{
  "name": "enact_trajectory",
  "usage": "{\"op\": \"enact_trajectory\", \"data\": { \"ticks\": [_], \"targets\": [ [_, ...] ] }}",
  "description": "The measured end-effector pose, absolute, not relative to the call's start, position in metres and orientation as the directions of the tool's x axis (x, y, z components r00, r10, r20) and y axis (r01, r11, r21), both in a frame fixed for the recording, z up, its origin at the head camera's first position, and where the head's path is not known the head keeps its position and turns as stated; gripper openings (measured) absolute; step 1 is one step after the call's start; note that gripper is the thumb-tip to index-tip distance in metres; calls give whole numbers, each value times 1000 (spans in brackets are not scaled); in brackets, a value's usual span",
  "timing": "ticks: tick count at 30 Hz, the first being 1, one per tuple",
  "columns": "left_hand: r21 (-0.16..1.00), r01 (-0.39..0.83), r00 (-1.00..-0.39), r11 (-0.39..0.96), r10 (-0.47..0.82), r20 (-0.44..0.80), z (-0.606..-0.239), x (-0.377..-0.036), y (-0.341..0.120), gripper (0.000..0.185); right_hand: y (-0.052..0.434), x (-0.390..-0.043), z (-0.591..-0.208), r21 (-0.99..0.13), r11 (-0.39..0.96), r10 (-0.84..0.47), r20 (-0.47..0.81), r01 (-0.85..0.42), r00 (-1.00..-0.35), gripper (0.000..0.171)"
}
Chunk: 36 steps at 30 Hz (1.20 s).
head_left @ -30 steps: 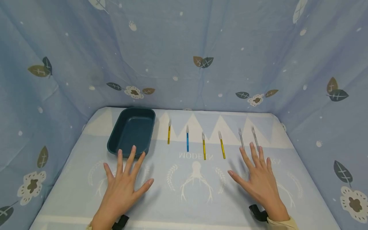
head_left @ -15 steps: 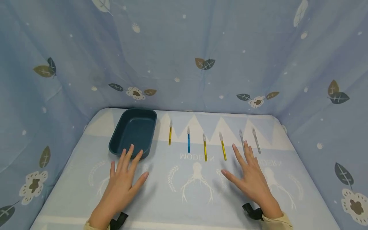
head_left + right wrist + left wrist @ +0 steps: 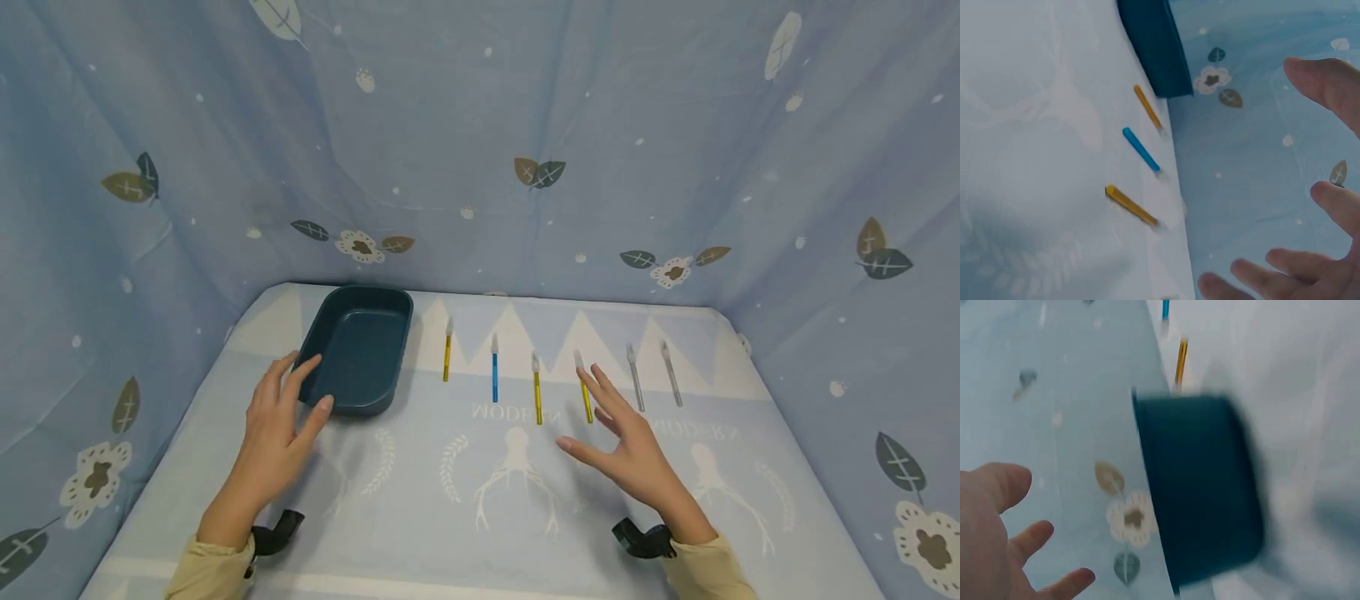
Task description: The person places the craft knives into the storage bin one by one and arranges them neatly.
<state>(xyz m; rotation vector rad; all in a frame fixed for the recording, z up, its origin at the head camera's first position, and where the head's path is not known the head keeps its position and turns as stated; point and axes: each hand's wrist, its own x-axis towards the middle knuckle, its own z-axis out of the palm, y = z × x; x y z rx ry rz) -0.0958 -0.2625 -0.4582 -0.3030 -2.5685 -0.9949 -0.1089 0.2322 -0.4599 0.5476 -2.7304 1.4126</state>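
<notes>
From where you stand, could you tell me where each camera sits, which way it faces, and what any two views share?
Head: worn high, looking forward and down at the table, both hands and sleeves showing.
Left wrist: beside the left hand, facing the dark blue tray; thumb and fingers show.
Right wrist: beside the right hand, facing the pens; fingertips show.
Shared: all three show the tray, the blue pen and the yellow pen nearest the tray.

A staged recording booth: blue leaf-print cloth [image 3: 480, 125] walls enclose a printed tablecloth [image 3: 510, 492] on a table.

bright even light, blurred wrist views
</notes>
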Motion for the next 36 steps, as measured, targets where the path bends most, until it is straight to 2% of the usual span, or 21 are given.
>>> {"op": "enact_trajectory", "data": {
  "ticks": [7, 14, 20, 28, 36],
  "targets": [
    [692, 251, -952, 677, 43, 303, -454, -129, -312, 66, 220, -130, -461, -919, 282, -342, 173, -276, -924, 90],
    [759, 220, -975, 613, 108, 195, -461, -150, -332, 67, 204, -151, -460, -964, 123, -335, 182, -234, -925, 85],
    [778, 190, -981, 598, 152, 123, -464, -163, -336, 69, 188, -171, -463, -970, 98, -316, 182, -223, -931, 80],
    [791, 106, -984, 602, 179, -4, -466, -171, -338, 68, 163, -200, -471, -992, 49, -312, 99, -120, -945, 68],
    [853, 58, -977, 519, 206, -59, -473, -177, -340, 66, 141, -224, -474, -998, 44, -365, 31, -51, -931, 64]
  ]
}}
